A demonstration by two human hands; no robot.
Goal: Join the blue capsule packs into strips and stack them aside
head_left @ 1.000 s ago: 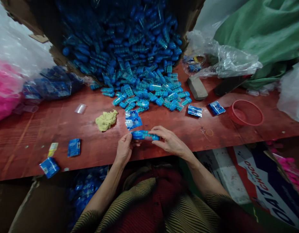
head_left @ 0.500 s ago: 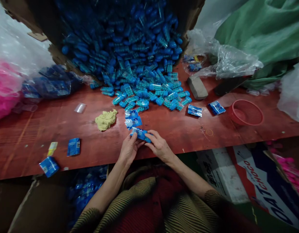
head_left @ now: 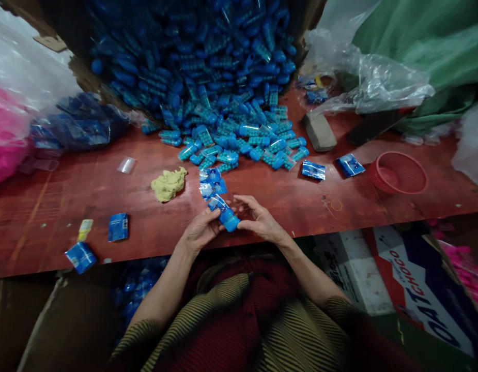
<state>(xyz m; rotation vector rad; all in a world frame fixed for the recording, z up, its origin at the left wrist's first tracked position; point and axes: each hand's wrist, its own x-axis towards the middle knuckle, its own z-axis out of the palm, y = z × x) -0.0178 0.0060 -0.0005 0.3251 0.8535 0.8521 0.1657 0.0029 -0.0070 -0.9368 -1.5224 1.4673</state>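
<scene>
My left hand [head_left: 199,231] and my right hand [head_left: 259,219] meet at the near edge of the red table [head_left: 68,206]. Between them they hold a blue capsule-shaped tube [head_left: 226,217], tilted with its rounded cap toward me. The left fingers pinch its upper end, the right thumb and fingers grip its lower end, other right fingers spread. Just beyond the hands lie small blue packets [head_left: 212,182]. Farther back, a big heap of blue tubes [head_left: 223,93] spills from a cardboard box onto the table.
A yellow crumpled cloth [head_left: 169,184] lies left of the hands. Loose blue packets [head_left: 118,227] sit at the left edge and others [head_left: 313,169] at the right. A red mesh basket [head_left: 398,173], a grey block [head_left: 319,131], clear plastic bags [head_left: 374,82] and pink bagged goods [head_left: 6,139] surround the table.
The blue tube went from lying level between my hands to tilted, cap end toward me. Both hands drew closer together and shifted slightly nearer the blue packets.
</scene>
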